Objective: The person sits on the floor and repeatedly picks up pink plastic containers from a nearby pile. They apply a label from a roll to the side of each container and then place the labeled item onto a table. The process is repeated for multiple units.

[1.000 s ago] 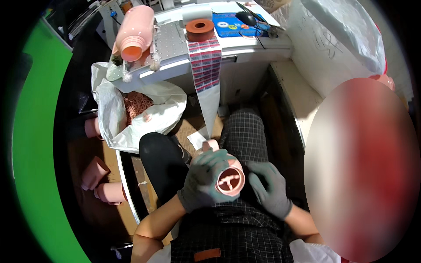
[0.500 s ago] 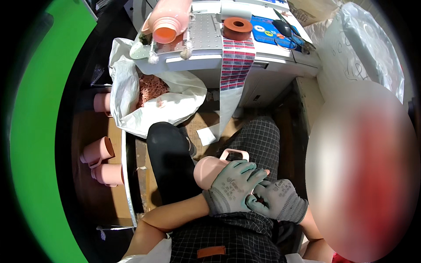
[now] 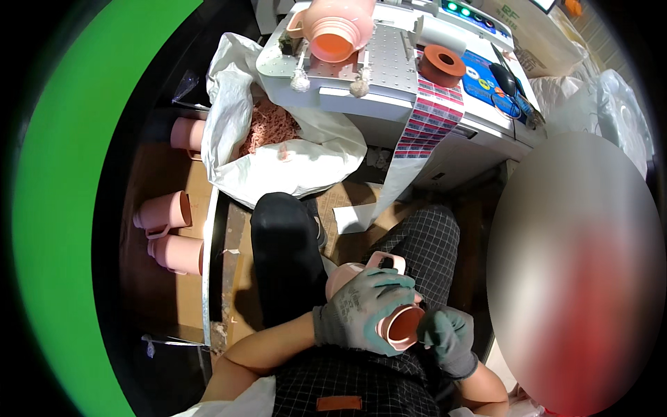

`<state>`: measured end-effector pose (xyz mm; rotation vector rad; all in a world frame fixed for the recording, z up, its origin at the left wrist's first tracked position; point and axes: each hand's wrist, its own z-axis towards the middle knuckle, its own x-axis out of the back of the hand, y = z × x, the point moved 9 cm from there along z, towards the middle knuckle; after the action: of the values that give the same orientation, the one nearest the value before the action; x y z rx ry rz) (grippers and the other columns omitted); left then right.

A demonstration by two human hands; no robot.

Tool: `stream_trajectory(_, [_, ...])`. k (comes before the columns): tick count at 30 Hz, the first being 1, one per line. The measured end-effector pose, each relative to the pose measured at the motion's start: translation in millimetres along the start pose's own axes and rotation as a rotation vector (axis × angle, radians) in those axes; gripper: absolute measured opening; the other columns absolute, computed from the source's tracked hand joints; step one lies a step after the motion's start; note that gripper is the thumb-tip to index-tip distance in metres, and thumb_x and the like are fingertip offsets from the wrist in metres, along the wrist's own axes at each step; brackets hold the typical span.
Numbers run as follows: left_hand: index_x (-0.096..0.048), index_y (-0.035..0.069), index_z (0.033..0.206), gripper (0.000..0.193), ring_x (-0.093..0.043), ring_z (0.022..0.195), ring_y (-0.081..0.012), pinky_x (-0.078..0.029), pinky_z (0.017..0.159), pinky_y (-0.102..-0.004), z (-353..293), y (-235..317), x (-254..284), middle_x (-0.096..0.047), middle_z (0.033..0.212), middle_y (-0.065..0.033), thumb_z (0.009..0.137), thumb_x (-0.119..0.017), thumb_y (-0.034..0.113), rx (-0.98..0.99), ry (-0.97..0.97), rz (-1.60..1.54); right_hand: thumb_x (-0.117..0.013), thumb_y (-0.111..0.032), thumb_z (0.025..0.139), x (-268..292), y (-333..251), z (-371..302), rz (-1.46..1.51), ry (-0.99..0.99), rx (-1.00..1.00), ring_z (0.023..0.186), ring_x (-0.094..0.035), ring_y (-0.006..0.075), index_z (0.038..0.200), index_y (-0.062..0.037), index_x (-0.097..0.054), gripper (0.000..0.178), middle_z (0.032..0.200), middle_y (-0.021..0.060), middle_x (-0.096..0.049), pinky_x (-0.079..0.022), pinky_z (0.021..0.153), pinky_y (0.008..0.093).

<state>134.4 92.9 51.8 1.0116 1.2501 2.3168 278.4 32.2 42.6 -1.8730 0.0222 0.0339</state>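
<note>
A pink plastic jug (image 3: 345, 276) lies across my lap, its looped handle (image 3: 386, 261) on the far side and its round open mouth (image 3: 404, 326) turned toward my right. My left hand (image 3: 366, 309), in a grey-green work glove, wraps over the body and neck and grips it. Close beside the mouth's rim is my right hand (image 3: 450, 339), gloved alike, with its fingers curled together. Whatever it may hold is hidden. Another pink jug (image 3: 336, 31) rests on the white machine, mouth toward me.
Several pink jugs (image 3: 177, 254) lie in a brown box on the left. A white sack (image 3: 292, 167) of pink shavings (image 3: 271, 127) stands before the machine bench (image 3: 379, 73). An orange tape roll (image 3: 442, 66) and a hanging label strip (image 3: 427, 125) are at its front. Clear plastic bags (image 3: 611, 104) stand right.
My right hand has moved off the left hand to the jug's right, uncovering its open mouth. The view has shifted, so the bench appears farther right.
</note>
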Motion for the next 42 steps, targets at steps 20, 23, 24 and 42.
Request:
stream_trajectory(20, [-0.059,0.009,0.127,0.078,-0.063,0.117,-0.0403,-0.052,0.097,-0.0535,-3.5,33.7,7.1,-0.065,0.129,-0.0174,0.064,-0.097,0.035,-0.035,0.026,0.203,-0.074,-0.027,0.092,-57.0,-108.5,158.9,-0.483,0.226,1.009,0.109,-0.067,0.0354,0.123,-0.0100,-0.070,0.036,0.134,0.0173,-0.060,-0.055,0.091,0.0433])
stream_trajectory(23, [-0.056,0.008,0.130,0.082,-0.063,0.115,-0.0417,-0.053,0.095,-0.0534,1.6,20.0,12.6,-0.063,0.131,-0.0198,0.063,-0.096,0.032,-0.032,0.005,0.131,-0.079,-0.021,0.089,61.6,-47.9,80.5,-0.631,0.549,0.882,0.102,-0.069,0.0286,0.102,-0.0078,-0.075,0.019,0.116,0.0135,-0.070,-0.057,0.085,0.0401])
stream_trajectory(24, [-0.056,0.008,0.131,0.082,-0.063,0.115,-0.0420,-0.053,0.095,-0.0534,3.3,16.3,12.5,-0.063,0.131,-0.0209,0.063,-0.096,0.031,-0.028,-0.007,0.092,-0.079,-0.017,0.088,105.9,-35.2,43.2,-0.726,0.696,0.712,0.096,-0.070,0.0270,0.100,-0.0074,-0.075,0.016,0.110,0.0128,-0.071,-0.057,0.083,0.0389])
stream_trajectory(42, [-0.036,-0.006,0.149,0.110,-0.061,0.112,-0.0406,-0.050,0.098,-0.0514,24.7,56.7,-11.8,-0.058,0.124,-0.0225,0.064,-0.097,0.028,-0.330,0.103,0.485,-0.073,-0.027,0.096,87.8,-73.6,-3.1,-0.503,0.269,0.744,0.092,-0.069,0.0281,0.107,-0.0070,-0.075,0.023,0.097,0.0117,-0.069,-0.056,0.086,0.0389])
